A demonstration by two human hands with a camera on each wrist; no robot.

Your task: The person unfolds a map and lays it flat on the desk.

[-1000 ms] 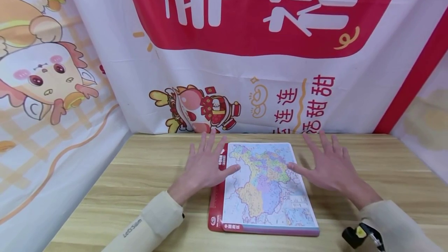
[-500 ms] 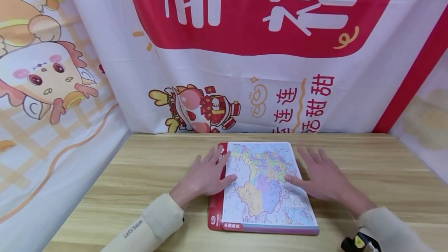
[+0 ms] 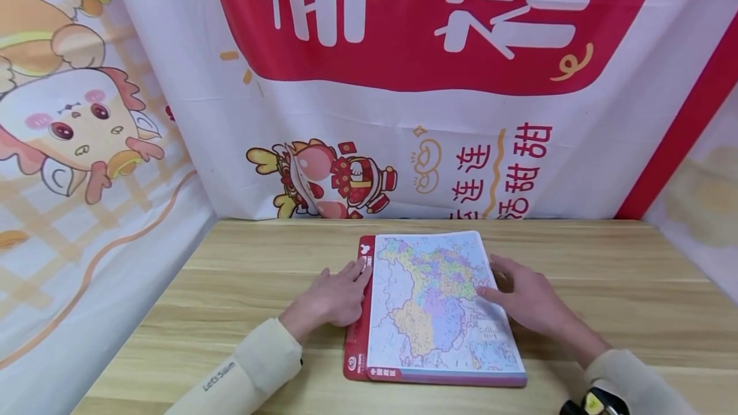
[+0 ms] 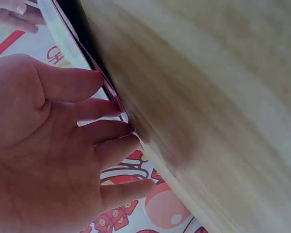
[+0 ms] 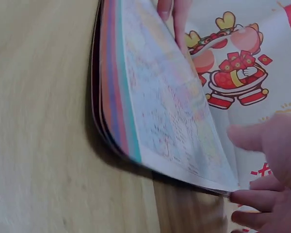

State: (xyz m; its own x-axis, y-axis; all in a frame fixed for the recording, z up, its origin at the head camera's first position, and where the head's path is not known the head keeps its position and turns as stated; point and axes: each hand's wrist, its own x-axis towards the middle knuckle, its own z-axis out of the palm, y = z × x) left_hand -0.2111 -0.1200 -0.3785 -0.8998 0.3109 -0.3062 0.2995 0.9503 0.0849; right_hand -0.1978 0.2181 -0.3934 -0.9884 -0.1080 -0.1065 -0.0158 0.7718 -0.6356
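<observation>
A map booklet (image 3: 438, 306) with a red strip (image 3: 359, 338) along its left side lies flat on the wooden table, a coloured map facing up. My left hand (image 3: 340, 296) rests at that red strip, fingertips on it. In the left wrist view, its fingers (image 4: 111, 131) reach out fairly straight to the booklet's edge. At the opposite side is my right hand (image 3: 527, 296), the thumb over the map's margin and the fingers along the outer edge. In the right wrist view, the fingertips (image 5: 250, 199) touch the booklet's corner, while the blurred thumb (image 5: 247, 138) stands apart from them.
The wooden table (image 3: 230, 287) runs back to a printed white and red cloth (image 3: 426, 69). Another cartoon-patterned cloth (image 3: 132, 210) hangs along the left. Coloured page edges (image 5: 114, 82) show at the booklet's side. A black device (image 3: 596, 402) sits at my right wrist.
Both hands have come down and nearer from their spread pose over the booklet. The left thumb has left the map's face, and the right fingers have bent in at the edge. The booklet stays in place.
</observation>
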